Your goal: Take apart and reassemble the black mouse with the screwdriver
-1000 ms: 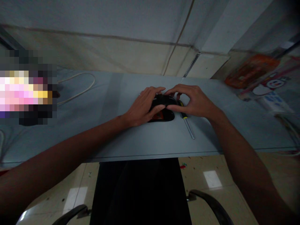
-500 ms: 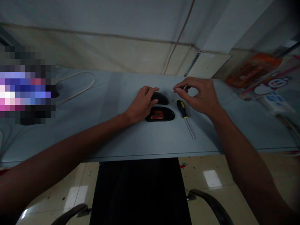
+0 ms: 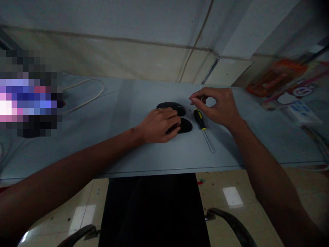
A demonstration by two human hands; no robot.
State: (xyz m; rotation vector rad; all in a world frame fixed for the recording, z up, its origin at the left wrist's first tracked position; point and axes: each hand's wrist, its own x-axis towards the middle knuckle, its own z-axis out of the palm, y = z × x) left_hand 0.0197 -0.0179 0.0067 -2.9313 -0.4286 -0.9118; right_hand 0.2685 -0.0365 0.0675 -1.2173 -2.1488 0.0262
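Two dark parts of what looks like a computer mouse lie side by side on the grey table: an upper shell (image 3: 177, 107) and a lower half (image 3: 186, 126). My left hand (image 3: 163, 124) lies over the lower half with its fingers wrapped round it, hiding much of it. Just right of the parts, my right hand (image 3: 216, 103) hovers with thumb and fingertips pinched together; anything between them is too small to make out. Below that pinch a black and yellow screwdriver (image 3: 199, 119) rests with its shaft toward the table's front edge. A tiny dark speck lies near its handle.
White cable loops (image 3: 101, 90) lie at the left, beside a pixelated area. An orange packet (image 3: 277, 77) and a blue and white packet (image 3: 300, 111) are at the right. The wall rises behind the table (image 3: 144, 159); chair armrests show below.
My left hand has moved from the upper shell down onto the lower half, covering its red inside. My right hand has barely moved and keeps its pinch.
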